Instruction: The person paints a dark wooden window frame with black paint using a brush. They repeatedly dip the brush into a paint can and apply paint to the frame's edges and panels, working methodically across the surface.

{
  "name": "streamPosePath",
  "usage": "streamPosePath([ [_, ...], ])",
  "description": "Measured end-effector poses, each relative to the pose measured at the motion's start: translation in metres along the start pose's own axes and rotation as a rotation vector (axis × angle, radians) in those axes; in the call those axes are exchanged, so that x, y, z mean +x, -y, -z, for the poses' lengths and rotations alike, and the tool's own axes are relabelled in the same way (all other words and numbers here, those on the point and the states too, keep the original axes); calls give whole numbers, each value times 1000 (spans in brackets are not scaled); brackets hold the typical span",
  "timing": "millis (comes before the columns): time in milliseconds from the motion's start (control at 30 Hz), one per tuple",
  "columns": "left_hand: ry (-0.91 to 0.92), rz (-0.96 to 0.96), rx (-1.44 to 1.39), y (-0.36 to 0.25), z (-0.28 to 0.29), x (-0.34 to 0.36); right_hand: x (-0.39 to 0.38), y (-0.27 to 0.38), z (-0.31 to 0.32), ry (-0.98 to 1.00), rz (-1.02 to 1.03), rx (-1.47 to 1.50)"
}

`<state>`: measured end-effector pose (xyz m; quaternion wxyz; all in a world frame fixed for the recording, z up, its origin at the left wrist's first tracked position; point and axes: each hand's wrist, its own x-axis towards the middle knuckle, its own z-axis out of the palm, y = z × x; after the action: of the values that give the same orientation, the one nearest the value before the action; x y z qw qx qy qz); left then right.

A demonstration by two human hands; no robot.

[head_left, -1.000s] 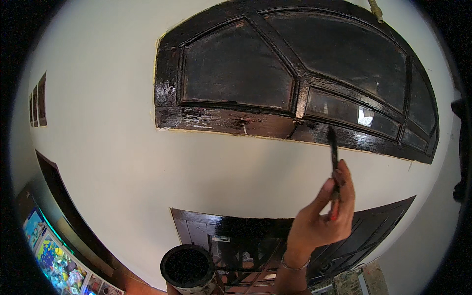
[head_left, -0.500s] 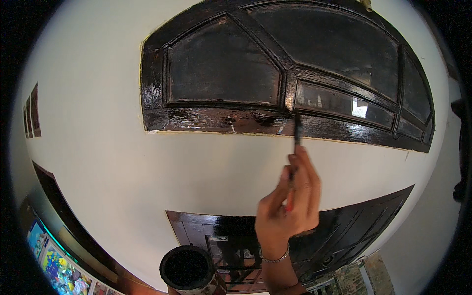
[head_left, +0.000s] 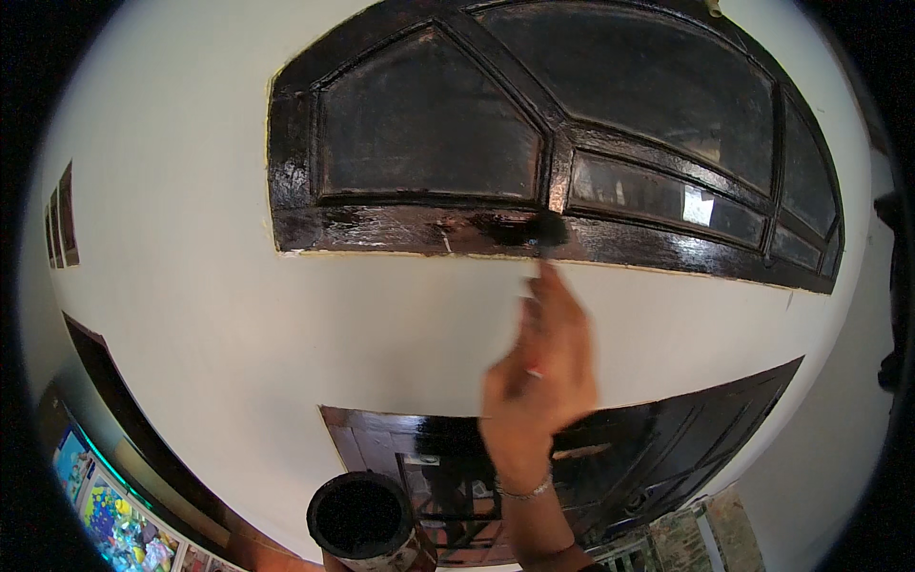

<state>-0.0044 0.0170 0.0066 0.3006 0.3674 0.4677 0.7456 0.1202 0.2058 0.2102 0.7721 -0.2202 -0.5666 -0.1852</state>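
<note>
My right hand, a little blurred, is closed round a paintbrush, whose dark, loaded bristles press on the bottom rail of an arched wooden window frame. A red part of its handle peeks out between my fingers. Wet, glossy dark paint covers much of the frame, while brownish streaks show along the lower left rail. Low in the view, an open can of black paint is held up; only a sliver of my left hand shows at its lower left side, and most of that hand is out of sight.
Cream wall surrounds the frame, with a pale yellowish line along the frame's edge. Below stands a dark panelled door. A lit screen glows at lower left, and a small framed opening is at far left.
My right hand has moved left and slightly up with the paintbrush, whose bristles shifted left along the bottom rail and turned broad side to view. The can stays nearly in place.
</note>
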Motion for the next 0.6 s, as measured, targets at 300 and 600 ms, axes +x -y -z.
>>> streamPosePath([
  [300, 67, -61, -67, 4, -6, 5, 3, 0, 16, -119, 37, -100],
  [600, 63, -46, -10, 19, 2, 3, -7, 3, -14, 77, 13, 328],
])
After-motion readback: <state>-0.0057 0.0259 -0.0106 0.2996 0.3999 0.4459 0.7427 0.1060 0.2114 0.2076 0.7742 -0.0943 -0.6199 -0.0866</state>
